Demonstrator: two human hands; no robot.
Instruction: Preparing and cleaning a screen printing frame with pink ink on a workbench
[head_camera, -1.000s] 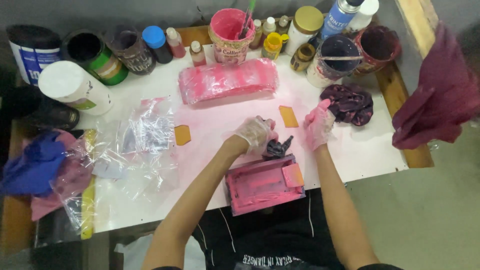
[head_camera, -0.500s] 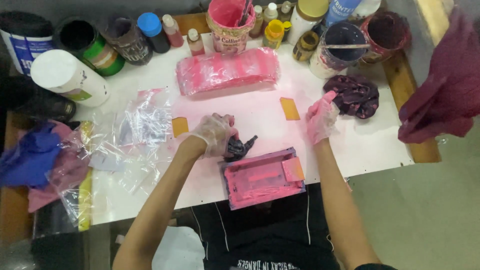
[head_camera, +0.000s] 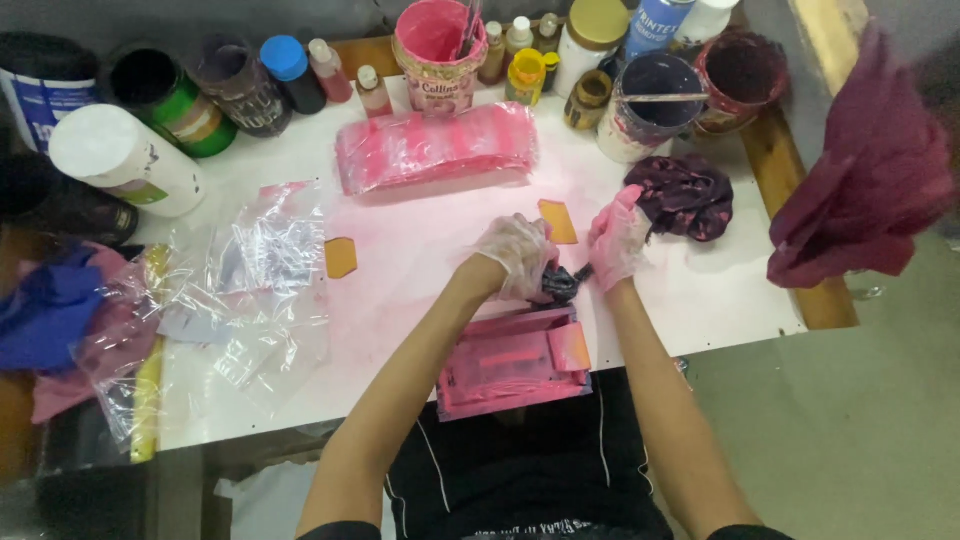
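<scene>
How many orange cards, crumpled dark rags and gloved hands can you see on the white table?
Orange cards: 3, one left of the hands, one between the hands, one on the pink frame
Crumpled dark rags: 2, one under the hands, one by the jars
Gloved hands: 2, left hand, right hand
Total: 7

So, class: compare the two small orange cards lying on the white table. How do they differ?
The orange card by the hands lies just above the gloved left hand; the orange card by the plastic bags lies apart, beside the clear plastic bags. The first sits on pink-stained table, the second at the stain's edge. Both are flat and similar in size.
</scene>
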